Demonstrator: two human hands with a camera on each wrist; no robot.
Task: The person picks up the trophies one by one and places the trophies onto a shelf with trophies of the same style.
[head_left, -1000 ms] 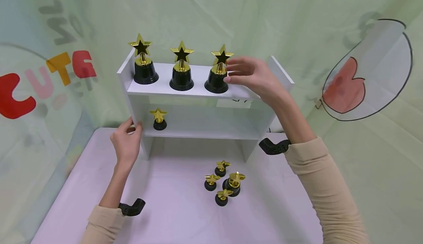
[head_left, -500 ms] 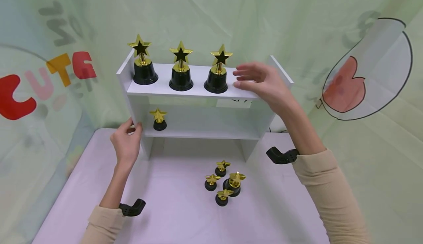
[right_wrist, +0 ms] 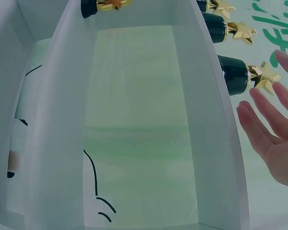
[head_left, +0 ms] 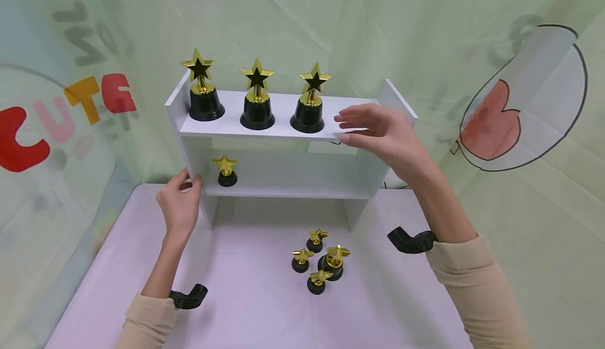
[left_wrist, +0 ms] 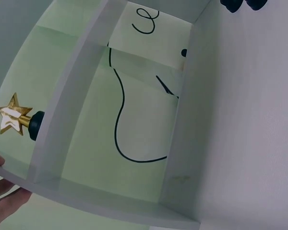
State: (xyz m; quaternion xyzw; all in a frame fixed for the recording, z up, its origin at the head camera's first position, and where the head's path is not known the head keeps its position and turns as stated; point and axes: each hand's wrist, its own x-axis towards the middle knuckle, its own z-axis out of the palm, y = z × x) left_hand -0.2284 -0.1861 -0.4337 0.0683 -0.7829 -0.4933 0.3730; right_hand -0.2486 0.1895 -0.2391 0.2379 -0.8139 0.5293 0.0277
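Arm bent at the wrist, the left hand [head_left: 179, 202] pinches the white shelf unit's [head_left: 288, 190] left side panel; some fingertips hide behind it. The right hand [head_left: 385, 133], holding nothing, hangs loosely spread by the top shelf's right end; whether its thumb touches the front edge is unclear. Both hands are cut off in their wrist views. Three large trophies [head_left: 257, 113] with glossy gold stars and flared black bases stand along the top shelf from its left end, a small trophy [head_left: 227, 178] at the middle shelf's left end, four more trophies [head_left: 334, 267] clustered on the counter [head_left: 255, 296] before the unit's right half.
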